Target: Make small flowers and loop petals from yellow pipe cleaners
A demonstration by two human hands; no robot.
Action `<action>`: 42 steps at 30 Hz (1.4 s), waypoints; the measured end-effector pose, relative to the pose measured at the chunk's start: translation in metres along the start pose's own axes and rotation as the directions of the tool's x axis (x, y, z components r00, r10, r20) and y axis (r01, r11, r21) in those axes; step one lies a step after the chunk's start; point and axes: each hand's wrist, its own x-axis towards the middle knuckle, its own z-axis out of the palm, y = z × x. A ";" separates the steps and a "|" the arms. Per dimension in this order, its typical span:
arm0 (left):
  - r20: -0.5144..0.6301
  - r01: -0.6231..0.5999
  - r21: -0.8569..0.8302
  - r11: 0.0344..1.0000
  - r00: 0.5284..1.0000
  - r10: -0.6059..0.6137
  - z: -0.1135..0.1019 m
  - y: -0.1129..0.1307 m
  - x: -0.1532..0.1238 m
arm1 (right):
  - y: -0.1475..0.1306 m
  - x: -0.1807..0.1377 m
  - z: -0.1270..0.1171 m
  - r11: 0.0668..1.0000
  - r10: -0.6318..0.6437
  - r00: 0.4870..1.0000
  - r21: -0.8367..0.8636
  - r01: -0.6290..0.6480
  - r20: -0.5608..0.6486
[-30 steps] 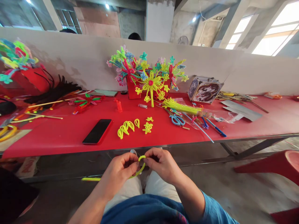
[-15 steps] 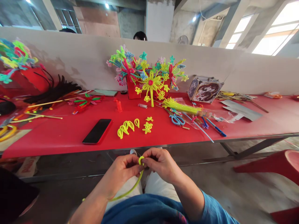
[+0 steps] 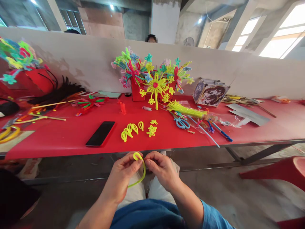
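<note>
A yellow pipe cleaner [image 3: 144, 173] hangs between my hands above my lap, its upper end bent into a small loop and its tail curving down to the left. My left hand [image 3: 126, 170] pinches it just below the loop between thumb and forefinger. On the other side, my right hand [image 3: 160, 167] has thumb and fingers closed at the strand's edge; the exact contact is partly hidden. Beyond them on the red table lie yellow pipe-cleaner loops [image 3: 130, 129] and small yellow flowers [image 3: 152, 130].
A phone [image 3: 100, 133] lies left of the loops. Blue scissors [image 3: 182, 123] and a yellow pipe-cleaner bundle [image 3: 187, 109] lie to the right. Behind stand a pipe-cleaner bouquet [image 3: 156, 84] and a patterned box [image 3: 211, 92]. A red stool [image 3: 274, 170] is at right.
The loop has shifted left and up and shows more openly above my left thumb. My right fingers have drawn slightly apart from the loop, and the tail now curves nearer my hands.
</note>
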 end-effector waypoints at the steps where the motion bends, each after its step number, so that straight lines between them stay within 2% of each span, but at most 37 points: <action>1: -0.014 -0.016 -0.028 0.999 1.000 0.016 0.001 -0.002 0.000 | 0.001 0.000 0.002 0.999 0.005 1.000 0.052 -0.005 0.009; 7: -0.027 -0.002 -0.132 0.991 1.000 -0.002 0.004 -0.010 -0.002 | 0.002 0.000 0.010 0.939 0.127 0.991 0.315 -0.137 0.051; 10: -0.014 0.019 -0.091 0.996 1.000 -0.020 0.005 -0.012 -0.002 | 0.004 -0.001 0.012 0.895 0.176 0.983 0.406 -0.183 0.056; 14: -0.014 -0.035 0.011 0.999 0.999 0.035 0.004 -0.011 -0.004 | 0.006 -0.001 0.012 0.890 0.188 0.982 0.421 -0.174 0.010; 19: 0.057 -0.015 0.165 0.986 0.998 0.006 -0.004 -0.001 -0.005 | 0.005 -0.002 0.007 0.951 0.125 0.992 0.281 -0.125 0.020; 21: 0.109 -0.024 0.289 0.957 0.994 -0.008 -0.008 0.006 -0.005 | 0.004 -0.002 0.004 0.981 0.075 0.996 0.175 -0.081 0.037; 24: 0.187 -0.117 0.539 0.834 0.982 0.017 -0.011 0.017 -0.006 | 0.000 -0.003 0.000 0.998 0.001 0.999 -0.059 0.001 0.035; 27: 0.243 -0.198 0.677 0.709 0.969 0.039 -0.009 0.027 -0.007 | -0.005 -0.004 -0.002 0.958 -0.081 0.996 -0.272 0.089 0.040; 31: 0.252 -0.209 0.702 0.681 0.967 0.037 -0.004 0.032 -0.008 | -0.008 -0.005 -0.003 0.883 -0.189 0.980 -0.426 0.199 0.067; 35: 0.266 -0.202 0.680 0.704 0.964 0.021 -0.003 0.032 -0.009 | -0.008 -0.006 -0.003 0.848 -0.230 0.971 -0.475 0.235 0.068; 39: 0.233 -0.182 0.665 0.725 0.972 0.030 -0.006 0.028 -0.010 | -0.008 -0.008 -0.003 0.847 -0.206 0.977 -0.493 0.201 0.045; 42: 0.155 -0.163 0.669 0.725 0.985 0.078 -0.007 0.022 -0.010 | -0.008 -0.009 -0.003 0.865 -0.147 0.989 -0.483 0.137 0.017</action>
